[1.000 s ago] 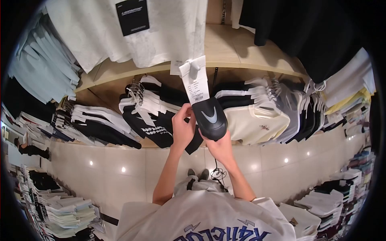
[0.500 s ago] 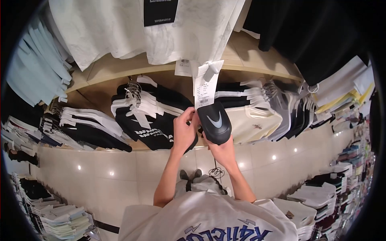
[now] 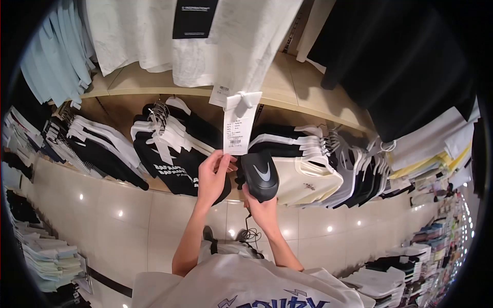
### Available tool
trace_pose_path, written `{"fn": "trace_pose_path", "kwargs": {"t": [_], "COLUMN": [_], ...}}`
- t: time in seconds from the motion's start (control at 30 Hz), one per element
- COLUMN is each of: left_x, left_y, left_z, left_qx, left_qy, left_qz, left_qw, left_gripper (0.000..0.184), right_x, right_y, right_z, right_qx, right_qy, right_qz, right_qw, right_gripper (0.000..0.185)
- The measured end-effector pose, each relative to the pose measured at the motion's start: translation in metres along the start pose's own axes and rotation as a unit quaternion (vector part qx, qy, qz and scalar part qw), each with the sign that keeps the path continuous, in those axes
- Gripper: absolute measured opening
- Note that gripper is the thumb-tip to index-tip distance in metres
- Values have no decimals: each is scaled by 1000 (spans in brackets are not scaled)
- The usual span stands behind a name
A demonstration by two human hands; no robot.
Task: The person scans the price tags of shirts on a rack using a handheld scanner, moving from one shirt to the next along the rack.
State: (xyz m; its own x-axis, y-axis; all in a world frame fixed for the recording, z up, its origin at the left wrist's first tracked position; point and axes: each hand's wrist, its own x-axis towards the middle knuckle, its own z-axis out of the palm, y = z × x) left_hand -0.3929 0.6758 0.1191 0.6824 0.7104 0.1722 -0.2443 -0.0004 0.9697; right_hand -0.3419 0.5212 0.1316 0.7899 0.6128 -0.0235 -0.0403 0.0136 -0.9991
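Left grip [image 3: 212,179] pinches tag [image 3: 237,126] — right grip [image 3: 263,211] wraps black scanner [image 3: 261,177]

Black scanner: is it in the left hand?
No, the right hand grips the black scanner, while the left hand is at the lower edge of the white tag.

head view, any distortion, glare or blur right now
Head view: strong fisheye bend, the wooden shelf bowing and the corners black; head view: small bright glare spots on the tiled floor; head view: white tag evenly lit, its fine print too small to read.
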Motion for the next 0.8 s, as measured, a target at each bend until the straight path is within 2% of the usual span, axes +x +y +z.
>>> {"fn": "trace_pose_path", "kwargs": {"t": [0.17, 0.23, 0.3, 0.37, 0.43, 0.53, 0.63, 0.77, 0.8], "left_x": [-8, -9, -11, -13, -14, -17, -15, -15, -15], "left_y": [3, -5, -15, -14, -12, 0, -2, -8, -10], "left_z": [14, 17, 15, 18, 23, 24, 19, 15, 16], "left_qx": [9, 5, 21, 78, 64, 258, 321, 336, 274], "left_qy": [47, 69, 76, 95, 109, 130, 125, 119, 117], "left_qz": [2, 13, 25, 68, 89, 176, 221, 229, 192], "left_qw": [999, 998, 997, 990, 988, 941, 912, 906, 935], "left_gripper": [18, 17, 17, 16, 13, 7, 5, 4, 4], "right_x": [0, 3, 4, 7, 8, 10, 12, 11, 11], "right_y": [1, 5, 7, 5, 5, 6, 6, -2, -4], "right_z": [-15, -16, -18, -20, -19, -20, -23, -21, -23], "right_qx": [1, 0, 13, -1, 4, 5, 17, 34, 24], "right_qy": [-49, -69, -80, -111, -105, -113, -140, -100, -110], "right_qz": [-29, -92, -89, -85, -108, -125, -114, -132, -98], "right_qw": [998, 993, 993, 990, 989, 986, 984, 986, 989], "right_gripper": [15, 15, 16, 17, 18, 20, 21, 19, 18]}}
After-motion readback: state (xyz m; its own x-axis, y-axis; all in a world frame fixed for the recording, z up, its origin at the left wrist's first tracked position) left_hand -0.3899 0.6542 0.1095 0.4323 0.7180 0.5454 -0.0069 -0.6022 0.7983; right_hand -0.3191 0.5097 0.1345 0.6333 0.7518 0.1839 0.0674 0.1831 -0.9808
